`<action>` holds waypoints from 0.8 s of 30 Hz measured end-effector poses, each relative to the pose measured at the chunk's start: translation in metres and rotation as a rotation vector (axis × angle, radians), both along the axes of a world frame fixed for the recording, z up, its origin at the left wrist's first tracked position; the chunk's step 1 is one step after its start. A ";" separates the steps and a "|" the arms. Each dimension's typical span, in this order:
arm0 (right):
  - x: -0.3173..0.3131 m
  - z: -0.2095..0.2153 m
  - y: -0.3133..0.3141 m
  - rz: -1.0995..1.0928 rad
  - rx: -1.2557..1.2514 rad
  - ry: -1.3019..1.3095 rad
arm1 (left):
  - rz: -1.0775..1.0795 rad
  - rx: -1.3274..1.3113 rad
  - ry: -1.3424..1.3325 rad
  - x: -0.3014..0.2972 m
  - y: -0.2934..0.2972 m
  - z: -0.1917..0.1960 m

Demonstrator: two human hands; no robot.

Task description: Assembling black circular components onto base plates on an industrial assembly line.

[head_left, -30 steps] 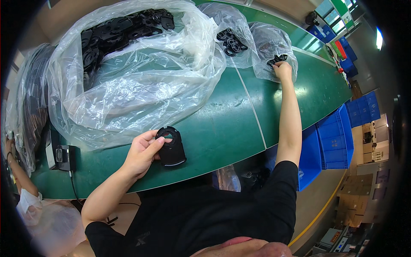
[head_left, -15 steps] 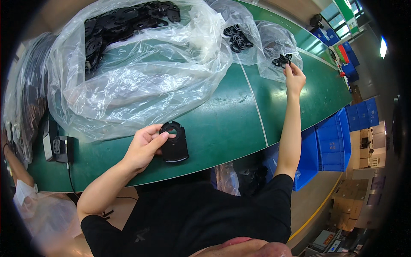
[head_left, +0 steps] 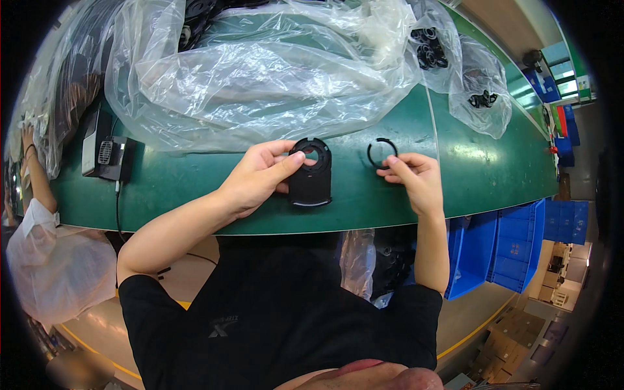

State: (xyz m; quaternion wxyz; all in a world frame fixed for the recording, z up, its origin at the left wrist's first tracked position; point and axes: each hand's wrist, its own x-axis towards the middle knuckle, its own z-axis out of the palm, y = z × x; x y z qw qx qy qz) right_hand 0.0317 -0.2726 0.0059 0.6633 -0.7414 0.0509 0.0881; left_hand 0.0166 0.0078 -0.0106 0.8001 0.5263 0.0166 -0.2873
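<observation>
Right hand [head_left: 416, 179] is off the small bag at far right and back over the near part of the table [head_left: 364, 205], now carrying a thin black ring [head_left: 370, 155].

Counts: one ring, one black housing plate [head_left: 311, 187] with a round hole near its top. Four clear bags: bulky one [head_left: 68, 84] far left, big one [head_left: 260, 84] in the middle, medium one [head_left: 450, 75] right of that, small one [head_left: 494, 121] at the end. Loose black parts in the last three overlap too much to count. One boxy black device [head_left: 117, 159] with a cable [head_left: 118, 208] at left. Two blue crates [head_left: 517, 250] by the table's right front edge, others farther off.

Vs half a second ago: view has shifted, so bags sit higher and further right. Plate stays in the left hand [head_left: 263, 170]; ring and plate are now near each other, not touching.

Left hand: closed on the plate's upper left, thumb on the front rim, a fingertip showing through the hole, rest behind. Right hand: thumb and finger pinch the ring's lower right side, other fingers loosely curled. Both parts are held above the green tabletop.

Co-worker's forearm [head_left: 42, 185] at far left.
</observation>
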 end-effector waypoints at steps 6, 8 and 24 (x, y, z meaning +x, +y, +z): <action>-0.012 0.004 0.020 0.106 -0.393 -0.032 | 0.029 -0.023 0.018 0.000 0.003 0.001; -0.018 0.008 0.022 0.182 -0.592 -0.071 | 0.033 -0.027 0.016 0.000 0.004 0.002; -0.014 0.006 0.046 0.254 -0.882 -0.633 | 0.008 -0.059 -0.001 -0.002 0.003 -0.002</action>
